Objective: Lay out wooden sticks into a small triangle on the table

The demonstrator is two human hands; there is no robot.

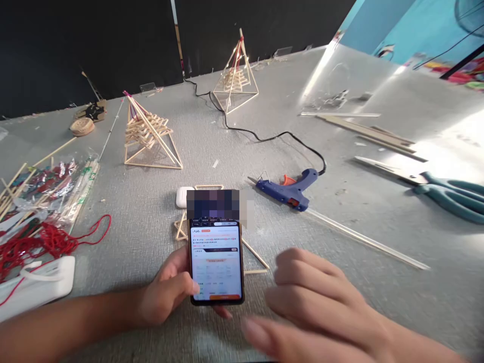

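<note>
My left hand (166, 290) holds a smartphone (215, 262) upright in front of me, with the thumb over the lower left of its lit screen. The screen's top is pixelated, and the text below is too small to read. Close to the phone's right side is my right hand (310, 297), slightly blurred. Its fingers are curled together, the thumb sticks out towards the phone, and nothing shows in it. Behind the phone lie thin wooden stick frames (257, 254), partly hidden. A white earbud case (184, 197) sits by the phone's upper left corner.
Two wooden stick pyramids (149, 131) stand further back. A blue glue gun (289, 190) with a clear glue stick lies right of centre, its black cord trailing backwards. Scissors (449, 191) lie far right. Red yarn (49, 242), bagged sticks (81, 189) and a white device (56, 280) occupy the left.
</note>
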